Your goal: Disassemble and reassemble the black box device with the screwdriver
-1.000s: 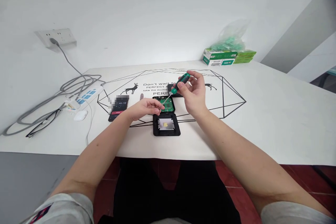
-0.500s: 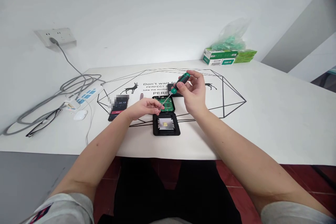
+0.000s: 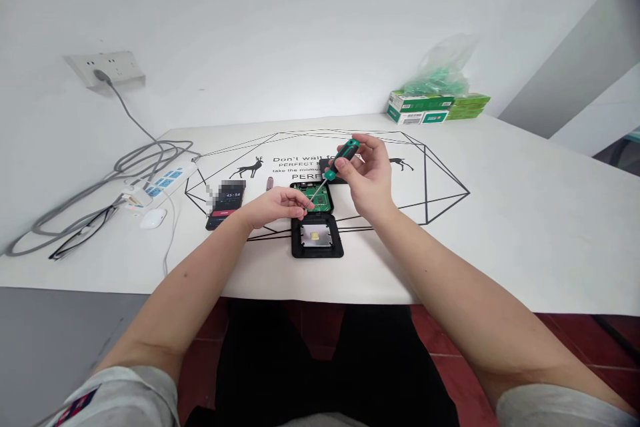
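Note:
A green-and-black screwdriver (image 3: pixel 342 160) is gripped by its handle in my right hand (image 3: pixel 371 170), its shaft slanting down to the left. My left hand (image 3: pixel 277 205) is closed in a pinch around the screwdriver's tip; whatever tiny thing sits between the fingertips is hidden. Just under my left fingers lies an open black case with a green circuit board (image 3: pixel 320 199) inside. Joined or set against its near side is a black cover (image 3: pixel 317 253) with a silver metal plate (image 3: pixel 323 235) and a pale yellow square on it.
Behind my right hand a dark flat object (image 3: pixel 325 170) lies partly covered. A phone (image 3: pixel 227 204) showing a timer and a small brownish thing (image 3: pixel 270 183) are to the left. Further left are a power strip (image 3: pixel 163 187), cables and a white earbud case (image 3: pixel 153 218). Green boxes (image 3: pixel 425 105) stand against the wall.
My right hand and the screwdriver handle have shifted very slightly left. My left hand keeps its pinch at the tip, and the case stays in place.

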Motion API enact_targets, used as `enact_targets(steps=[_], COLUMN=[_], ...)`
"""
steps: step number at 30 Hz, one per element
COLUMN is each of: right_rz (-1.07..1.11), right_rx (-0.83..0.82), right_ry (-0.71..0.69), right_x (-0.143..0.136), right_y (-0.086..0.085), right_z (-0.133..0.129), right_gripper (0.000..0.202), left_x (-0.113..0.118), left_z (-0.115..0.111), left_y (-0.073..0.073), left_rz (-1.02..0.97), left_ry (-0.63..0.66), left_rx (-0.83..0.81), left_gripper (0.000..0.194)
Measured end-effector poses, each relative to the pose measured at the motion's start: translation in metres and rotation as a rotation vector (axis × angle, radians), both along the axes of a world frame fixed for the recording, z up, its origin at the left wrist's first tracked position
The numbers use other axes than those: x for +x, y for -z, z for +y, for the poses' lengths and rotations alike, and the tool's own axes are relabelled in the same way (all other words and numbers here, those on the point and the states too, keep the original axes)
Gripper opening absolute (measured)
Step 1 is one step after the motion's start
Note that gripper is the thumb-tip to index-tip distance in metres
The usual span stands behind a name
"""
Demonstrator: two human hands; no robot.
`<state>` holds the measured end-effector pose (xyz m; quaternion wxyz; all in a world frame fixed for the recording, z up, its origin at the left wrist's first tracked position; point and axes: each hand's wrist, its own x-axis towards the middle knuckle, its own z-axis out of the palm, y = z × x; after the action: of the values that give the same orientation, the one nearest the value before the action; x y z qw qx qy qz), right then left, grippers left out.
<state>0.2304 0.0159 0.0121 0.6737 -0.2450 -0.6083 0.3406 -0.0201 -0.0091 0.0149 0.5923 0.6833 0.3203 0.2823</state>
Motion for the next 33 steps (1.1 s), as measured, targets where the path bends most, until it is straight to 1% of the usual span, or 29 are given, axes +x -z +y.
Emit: enact_targets(steps=[3,5,10,13,18,24,28,33], right_rz=[0.024,0.029,-0.057,-0.082,-0.137,-0.221,-0.264,-0.352], right_rx=[-0.01,0.013,0.061,0.08,0.094,0.108,0.168,0.209], right_ry=[0.002,0.006,0.067,0.075,0.045,0.044,0.023,0.05], right_x=[-0.002,-0.003,-0.005,-0.006,-0.012,-0.021,-0.025,-0.029], right_y=[0.0,-0.001,-0.004,-0.003,0.005,0.012,0.01,0.003], right_z=[0.0,-0.002,-0.009,-0.012,-0.016,-0.02,-0.023,-0.029], right_gripper=[0.065,0.065,0.06,0.057,0.054,0.053,0.048,0.044], left_x=[0.0,0.0,0.001,0.001,0.001,0.002,0.002,0.004], left_z=[-0.001,-0.002,-0.003,-0.005,-0.006,-0.007,-0.008,-0.01], left_y=[-0.002,-0.002,0.0,-0.001,-0.006,-0.006,-0.007,-0.008], left_rz=[0.001,0.004,0.043,0.093,0.263,0.368,0.435,0.456], left_ry=[-0.001,0.005,0.023,0.027,0.035,0.047,0.056,0.063], left_rx=[-0.002,-0.003,0.032,0.108,0.299,0.378,0.396,0.41], left_gripper=[0.039,0.038,0.035,0.031,0.019,0.02,0.022,0.018])
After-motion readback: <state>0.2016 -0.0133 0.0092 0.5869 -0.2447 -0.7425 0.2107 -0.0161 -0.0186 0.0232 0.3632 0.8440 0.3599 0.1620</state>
